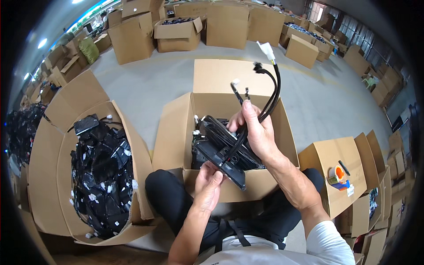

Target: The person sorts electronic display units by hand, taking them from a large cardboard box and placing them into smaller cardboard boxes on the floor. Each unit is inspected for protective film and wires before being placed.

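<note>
A flat black plastic part with black cables hangs over an open cardboard box between my knees. My left hand pinches its lower edge between thumb and fingers. Higher up, my right hand is closed round the bundle of black cables. Their loose ends rise above the fist, one with a white connector, others with smaller black and white plugs. Inside the box, below both hands, lie more glossy black parts with wires and white plugs.
At my left stands an open carton heaped with black wired parts. A closed box at my right bears a tape roll and a black pen. Large cartons line the far floor.
</note>
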{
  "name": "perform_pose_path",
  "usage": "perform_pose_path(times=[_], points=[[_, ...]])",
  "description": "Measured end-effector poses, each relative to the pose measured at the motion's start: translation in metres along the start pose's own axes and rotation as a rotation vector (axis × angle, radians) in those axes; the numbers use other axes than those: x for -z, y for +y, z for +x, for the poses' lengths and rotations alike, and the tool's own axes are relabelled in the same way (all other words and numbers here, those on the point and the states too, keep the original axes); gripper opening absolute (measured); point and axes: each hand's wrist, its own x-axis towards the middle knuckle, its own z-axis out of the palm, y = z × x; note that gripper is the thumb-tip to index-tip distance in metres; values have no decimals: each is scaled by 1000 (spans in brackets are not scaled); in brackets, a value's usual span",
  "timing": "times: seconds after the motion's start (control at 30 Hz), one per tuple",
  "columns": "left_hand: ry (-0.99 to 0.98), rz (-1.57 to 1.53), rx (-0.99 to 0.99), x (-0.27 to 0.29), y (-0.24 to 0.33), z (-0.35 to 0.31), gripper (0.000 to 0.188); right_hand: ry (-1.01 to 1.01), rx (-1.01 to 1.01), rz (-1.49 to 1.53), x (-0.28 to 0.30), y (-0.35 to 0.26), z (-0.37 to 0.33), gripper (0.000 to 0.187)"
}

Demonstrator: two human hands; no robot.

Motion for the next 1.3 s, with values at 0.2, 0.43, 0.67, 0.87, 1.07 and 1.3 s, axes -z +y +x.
perform_pose_path(times=[0.2, 0.43, 0.67, 0.87, 1.07, 1.3], points=[[-111, -147, 158, 9, -34, 23, 57, 114, -3, -92, 28, -7, -2, 55], [-30, -241, 125, 1, -9, 11, 49, 99, -187, 69, 5, 21, -8, 45], [-340, -451, 249, 63, 4, 29, 50, -610, -88, 316, 61, -26, -44, 50], [-194, -170, 227, 22, 29, 16, 54, -353, 259, -221, 67, 11, -41, 52], [140, 128, -23, 2, 32, 27, 38, -295, 149, -466, 103, 13, -59, 41], [409, 605, -723, -22, 12, 38, 31, -140, -364, 147, 94, 14, -88, 68]])
